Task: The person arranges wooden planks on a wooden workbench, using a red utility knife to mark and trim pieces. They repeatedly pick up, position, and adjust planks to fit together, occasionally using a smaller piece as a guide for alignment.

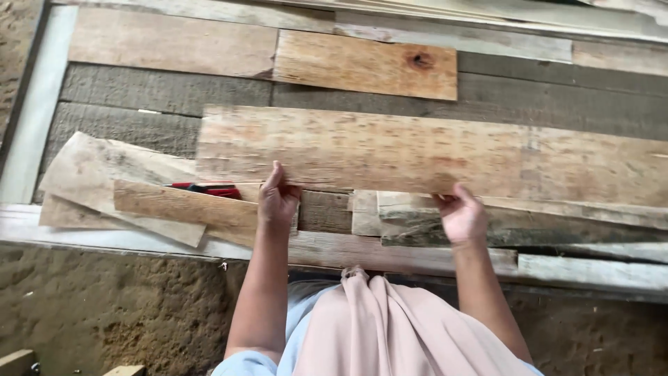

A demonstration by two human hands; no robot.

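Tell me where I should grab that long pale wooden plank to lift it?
Probably along its near long edge, coming from below, hands spread apart. The long pale wooden plank is wide, flat and long, so two spaced grips should keep it level. The left hand and right hand hold it just so.

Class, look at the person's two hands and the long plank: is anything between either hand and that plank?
Nothing visible is. The left hand and the right hand both grip the near edge of the long pale plank directly. The red-handled tool lies on the boards left of the left hand, beside it rather than between.
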